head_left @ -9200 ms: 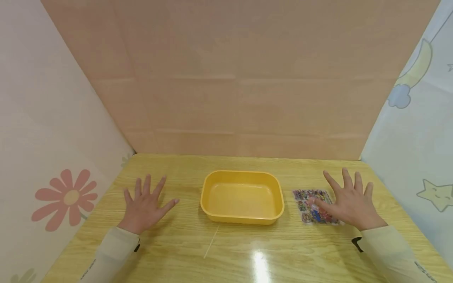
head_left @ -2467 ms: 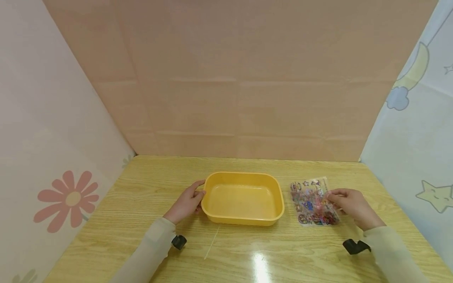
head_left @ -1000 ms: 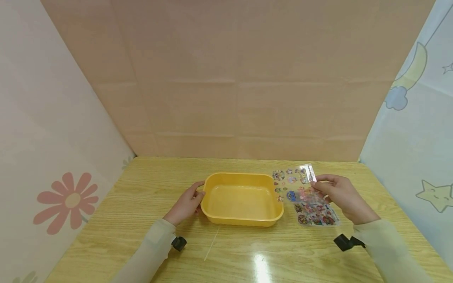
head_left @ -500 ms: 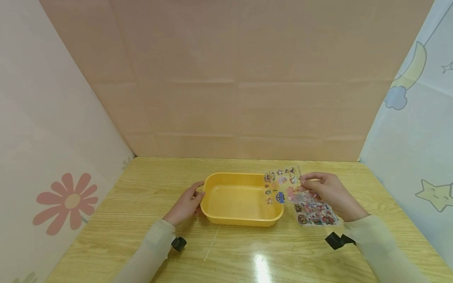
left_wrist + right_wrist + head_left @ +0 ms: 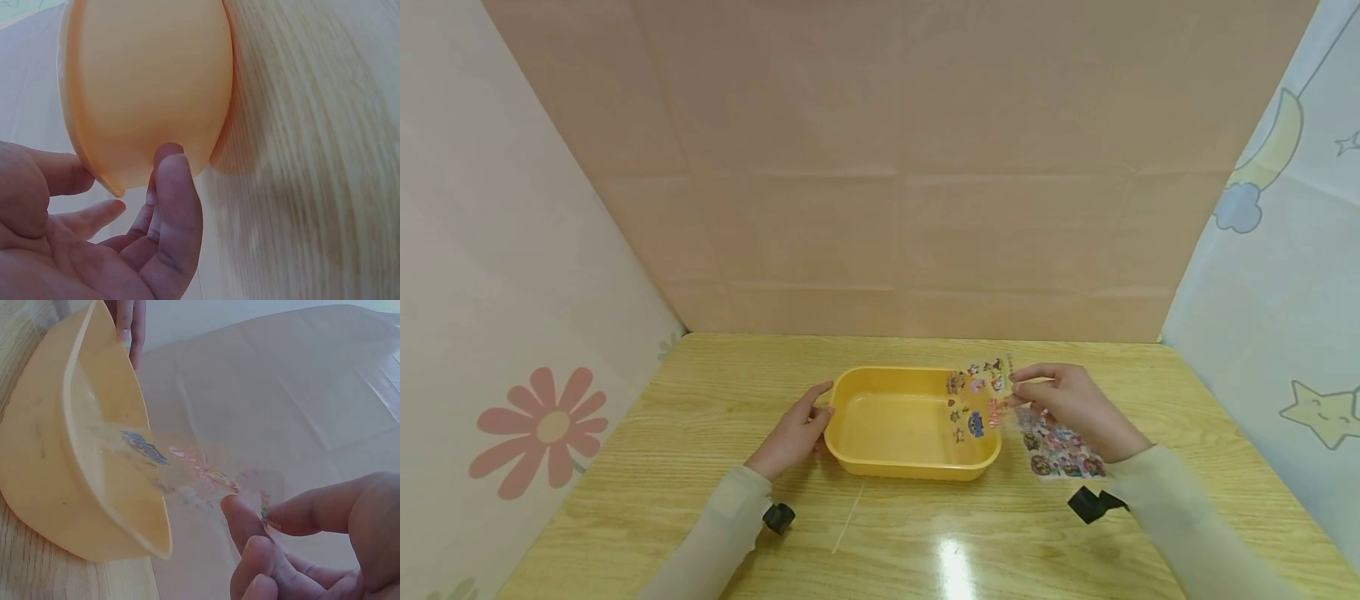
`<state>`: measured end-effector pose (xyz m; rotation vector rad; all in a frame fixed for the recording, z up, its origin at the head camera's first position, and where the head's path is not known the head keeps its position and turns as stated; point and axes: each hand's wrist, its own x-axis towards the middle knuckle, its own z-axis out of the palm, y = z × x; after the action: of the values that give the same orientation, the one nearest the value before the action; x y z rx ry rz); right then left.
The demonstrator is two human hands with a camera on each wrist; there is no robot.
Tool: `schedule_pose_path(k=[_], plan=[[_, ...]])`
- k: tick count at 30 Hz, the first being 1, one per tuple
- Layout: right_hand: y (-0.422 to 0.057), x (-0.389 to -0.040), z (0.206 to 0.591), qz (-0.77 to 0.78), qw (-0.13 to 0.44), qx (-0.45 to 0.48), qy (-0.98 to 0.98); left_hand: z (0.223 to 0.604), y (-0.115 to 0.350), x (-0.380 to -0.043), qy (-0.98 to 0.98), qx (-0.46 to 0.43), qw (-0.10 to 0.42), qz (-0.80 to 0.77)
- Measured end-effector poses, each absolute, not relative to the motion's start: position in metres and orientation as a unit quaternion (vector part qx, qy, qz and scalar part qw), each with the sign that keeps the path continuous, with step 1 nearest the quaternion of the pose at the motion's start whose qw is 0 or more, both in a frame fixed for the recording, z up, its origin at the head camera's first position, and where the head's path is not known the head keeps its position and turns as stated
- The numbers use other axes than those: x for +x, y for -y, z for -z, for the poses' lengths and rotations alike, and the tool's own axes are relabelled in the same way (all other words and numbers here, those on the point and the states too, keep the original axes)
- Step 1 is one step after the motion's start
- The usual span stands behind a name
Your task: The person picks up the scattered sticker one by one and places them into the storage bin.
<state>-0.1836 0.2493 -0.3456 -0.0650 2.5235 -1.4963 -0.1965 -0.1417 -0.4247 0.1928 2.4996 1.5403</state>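
A yellow plastic basin [image 5: 895,472] stands upright on the table. At its left end my left hand [image 5: 790,435] holds it, one digit at the rim and other fingertips against the outer wall [image 5: 150,75]. My right hand [image 5: 1075,407] pinches a clear sticker sheet [image 5: 976,400] by its right edge, between thumb and finger. The sheet, printed with small coloured figures, hangs tilted over the basin's right side; in the right wrist view its far part reaches over the rim. Beneath the right hand another sticker sheet [image 5: 1067,457] lies flat on the table, partly covered.
The wooden table [image 5: 700,375] meets a plain beige backdrop [image 5: 895,208] behind. Patterned panels close off the left [image 5: 550,250] and right [image 5: 1285,292] sides. A thin pale strip [image 5: 847,518] lies in front of the basin.
My right hand has lifted one sticker sheet off the other and carried it left over the basin's right part. My left hand came to the basin earlier and has stayed there.
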Motion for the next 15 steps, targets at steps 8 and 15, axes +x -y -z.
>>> schedule_pose_path(k=[8,15], plan=[[-0.236,-0.19,0.35,0.51,0.118,-0.031,-0.851,0.425,0.143,-0.196,-0.843,0.07,0.099,-0.524],[-0.224,-0.194,0.352,0.505,0.128,-0.031,-0.853,0.425,0.144,-0.196,-0.839,0.079,0.098,-0.529]])
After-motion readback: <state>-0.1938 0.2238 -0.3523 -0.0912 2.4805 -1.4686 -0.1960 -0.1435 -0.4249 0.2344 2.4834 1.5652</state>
